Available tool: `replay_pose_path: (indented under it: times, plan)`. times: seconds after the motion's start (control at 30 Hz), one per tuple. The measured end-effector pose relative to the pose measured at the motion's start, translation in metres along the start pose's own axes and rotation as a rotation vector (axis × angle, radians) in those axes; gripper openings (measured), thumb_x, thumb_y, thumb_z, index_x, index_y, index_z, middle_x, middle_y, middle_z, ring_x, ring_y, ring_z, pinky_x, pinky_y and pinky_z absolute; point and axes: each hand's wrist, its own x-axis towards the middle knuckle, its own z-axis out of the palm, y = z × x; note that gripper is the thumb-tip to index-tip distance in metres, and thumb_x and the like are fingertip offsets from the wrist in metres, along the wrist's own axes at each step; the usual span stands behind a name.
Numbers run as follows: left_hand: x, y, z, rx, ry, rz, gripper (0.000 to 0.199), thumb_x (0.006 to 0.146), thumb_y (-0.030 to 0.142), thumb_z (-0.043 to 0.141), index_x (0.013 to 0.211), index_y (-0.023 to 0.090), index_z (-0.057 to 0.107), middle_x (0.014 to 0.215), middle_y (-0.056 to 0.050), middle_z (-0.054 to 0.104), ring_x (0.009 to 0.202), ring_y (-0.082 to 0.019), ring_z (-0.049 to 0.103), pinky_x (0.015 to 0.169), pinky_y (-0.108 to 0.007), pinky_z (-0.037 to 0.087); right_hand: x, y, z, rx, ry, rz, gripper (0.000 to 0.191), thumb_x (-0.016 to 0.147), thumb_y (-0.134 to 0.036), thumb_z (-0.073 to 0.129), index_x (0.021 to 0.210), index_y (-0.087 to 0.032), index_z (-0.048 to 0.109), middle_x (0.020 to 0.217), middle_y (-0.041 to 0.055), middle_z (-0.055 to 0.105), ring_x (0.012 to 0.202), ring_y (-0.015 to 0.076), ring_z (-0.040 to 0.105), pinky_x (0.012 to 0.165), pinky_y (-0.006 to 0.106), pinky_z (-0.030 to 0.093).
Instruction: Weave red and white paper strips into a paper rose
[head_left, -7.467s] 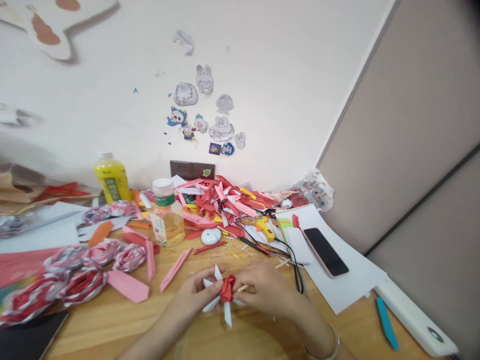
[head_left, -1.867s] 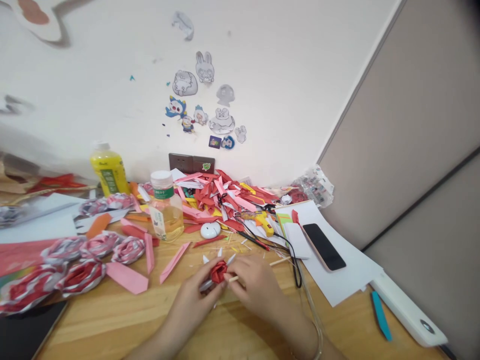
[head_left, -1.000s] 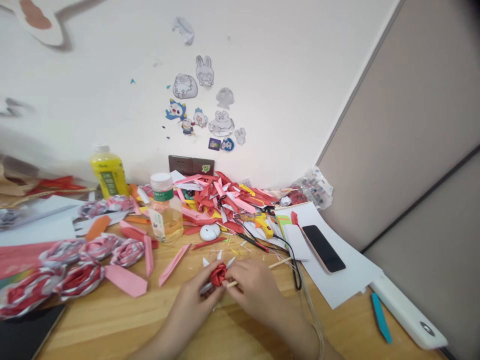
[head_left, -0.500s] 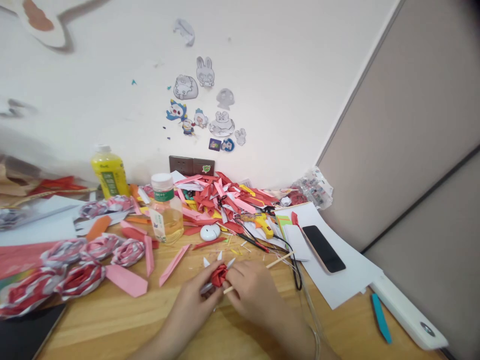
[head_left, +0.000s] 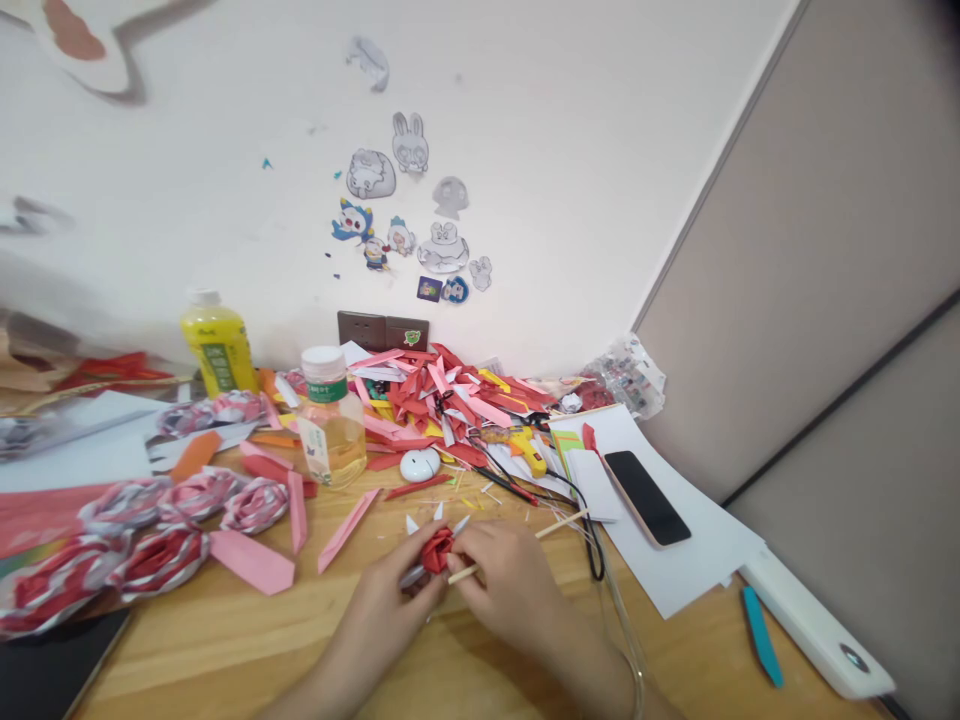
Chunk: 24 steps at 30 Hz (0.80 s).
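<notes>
Red paper rose [head_left: 436, 551], at lower centre of the frame, has turned face-up, so it seems easier to work on; left hand [head_left: 390, 585] pinches it, right hand [head_left: 508, 578] holds a wooden stick [head_left: 561, 524].

You get little legible text here. On your clear bottle [head_left: 339, 425], the green band [head_left: 328, 390] carries pale Chinese characters, maybe ending 树叶, but you can't confirm at this size; its white label [head_left: 314, 449] has print too small to read. Your yellow bottle [head_left: 219, 328] shows large pale characters on a dark green panel [head_left: 218, 368], too soft to make out. Your white bar [head_left: 810, 615] bears a dark oval badge [head_left: 853, 657] with a pale mark, unreadable.
</notes>
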Motion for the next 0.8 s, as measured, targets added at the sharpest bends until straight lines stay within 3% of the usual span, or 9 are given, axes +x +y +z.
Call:
replay_pose_path:
  times: [0.27,0.47,0.8]
  plan:
    - [0.000,0.004,0.000,-0.005,0.010,-0.017,0.043,0.067,0.026,0.060,0.109,0.016,0.063,0.109,-0.007,0.069,0.100,-0.025,0.064,0.085,-0.034,0.054,-0.003,0.004,0.009,-0.149,0.080,-0.134,0.009,0.080,-0.018,0.050,0.072,-0.017,0.053,0.071,0.0039,0.060,0.066,0.0173,0.052,0.058,0.028,0.031]
    - [0.001,0.003,-0.001,0.024,0.018,-0.007,0.042,0.069,0.027,0.058,0.109,0.017,0.063,0.109,-0.007,0.069,0.102,-0.025,0.063,0.086,-0.035,0.053,-0.001,-0.002,0.000,0.055,0.022,0.037,0.009,0.082,-0.019,0.049,0.075,-0.018,0.054,0.069,0.0005,0.060,0.063,0.0143,0.052,0.056,0.025,0.031]
    - [-0.001,0.006,-0.001,0.058,0.014,-0.010,0.042,0.068,0.028,0.058,0.109,0.018,0.063,0.110,-0.006,0.069,0.101,-0.025,0.064,0.085,-0.032,0.054,0.001,-0.004,-0.005,0.236,-0.039,0.191,0.010,0.079,-0.018,0.056,0.069,-0.019,0.059,0.069,-0.0017,0.064,0.064,0.0121,0.056,0.056,0.022,0.033]
